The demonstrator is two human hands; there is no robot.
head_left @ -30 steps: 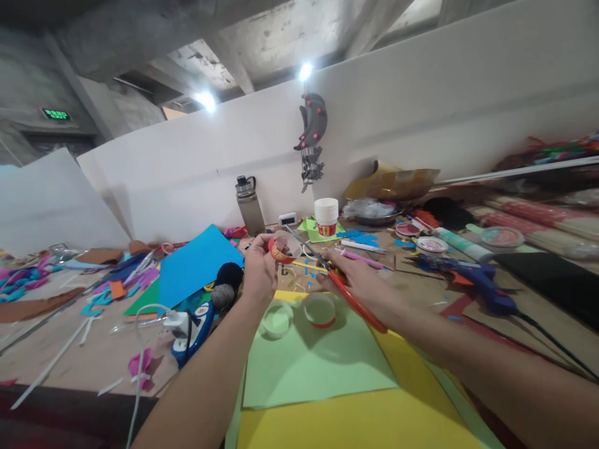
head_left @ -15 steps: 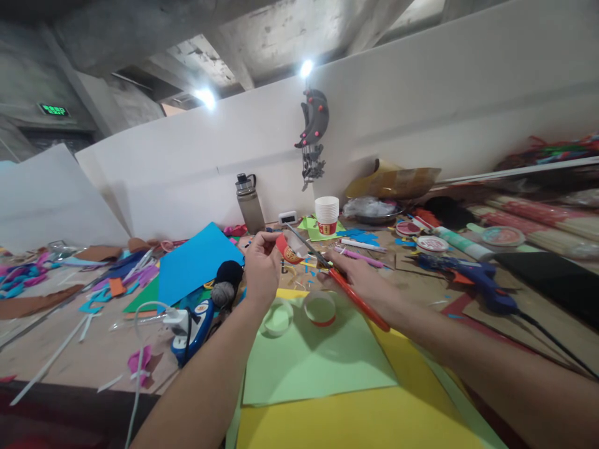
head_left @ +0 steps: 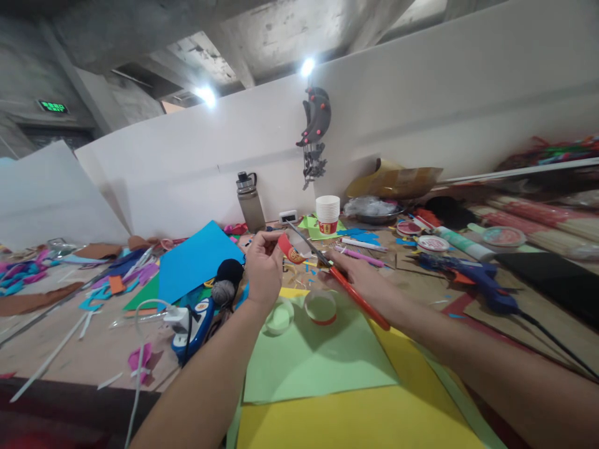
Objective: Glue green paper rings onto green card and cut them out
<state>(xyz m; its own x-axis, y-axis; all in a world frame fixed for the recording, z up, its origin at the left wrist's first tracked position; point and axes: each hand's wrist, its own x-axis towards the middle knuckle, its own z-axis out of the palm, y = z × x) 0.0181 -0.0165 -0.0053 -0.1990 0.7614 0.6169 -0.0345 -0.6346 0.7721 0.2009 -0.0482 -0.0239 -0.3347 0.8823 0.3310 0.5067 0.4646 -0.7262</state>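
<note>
Between the fingers of my left hand is a piece of red and white paper cup with yellow print. My right hand is closed round the red-handled scissors, whose blades point up and left at the cup piece. Whether the blades touch the piece, I cannot tell. Below my hands, two cut cup rings lie on a light green sheet: a whitish ring at the left and a ring with a red edge at the right.
A stack of paper cups and a grey bottle stand at the back. To the left are a blue sheet and a blue power strip. A blue glue gun with its cord lies at the right, among scraps.
The scissors and the cup piece stay almost where they were. Both hands have barely moved, and the view has shifted very slightly.
</note>
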